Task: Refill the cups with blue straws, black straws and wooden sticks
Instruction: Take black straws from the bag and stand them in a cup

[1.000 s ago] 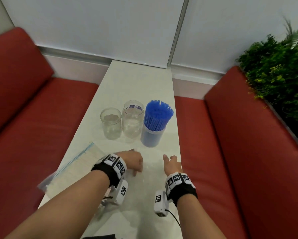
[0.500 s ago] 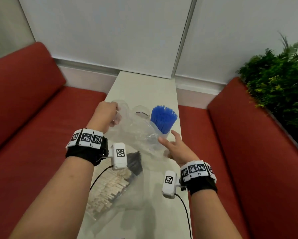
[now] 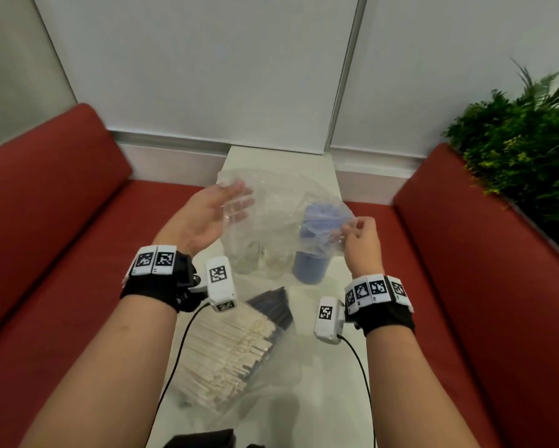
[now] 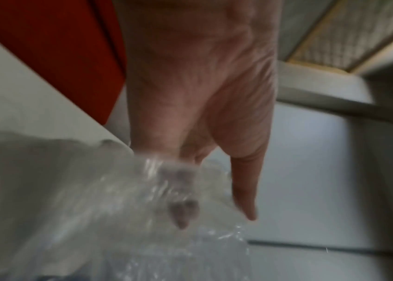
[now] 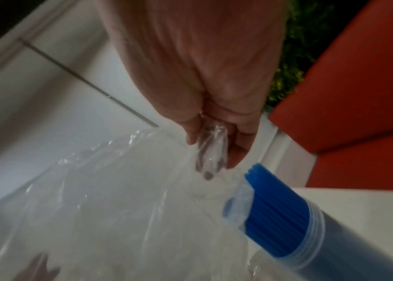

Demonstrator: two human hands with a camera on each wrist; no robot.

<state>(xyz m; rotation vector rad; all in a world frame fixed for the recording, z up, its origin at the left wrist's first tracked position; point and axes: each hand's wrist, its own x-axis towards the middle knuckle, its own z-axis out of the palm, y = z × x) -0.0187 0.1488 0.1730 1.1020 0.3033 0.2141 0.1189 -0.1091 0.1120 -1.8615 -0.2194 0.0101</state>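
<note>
Blue straws [image 5: 277, 205] are in, two cups [image 3: 249, 261] are empty; right hand [image 3: 362, 244] pinches a clear bag [image 3: 278, 202], left hand [image 3: 203, 218] spread

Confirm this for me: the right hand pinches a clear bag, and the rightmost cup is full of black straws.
Wrong on colour: the straws in the rightmost cup are blue, not black, as the right wrist view shows. The right hand does pinch the clear bag.

No legible text or numbers.
Square black-and-white coded markers [image 3: 164, 258] sit on the left wristband [image 3: 149, 287], right wristband [image 3: 389, 313], left wrist camera [image 3: 220, 291] and right wrist camera [image 3: 327, 329].
</note>
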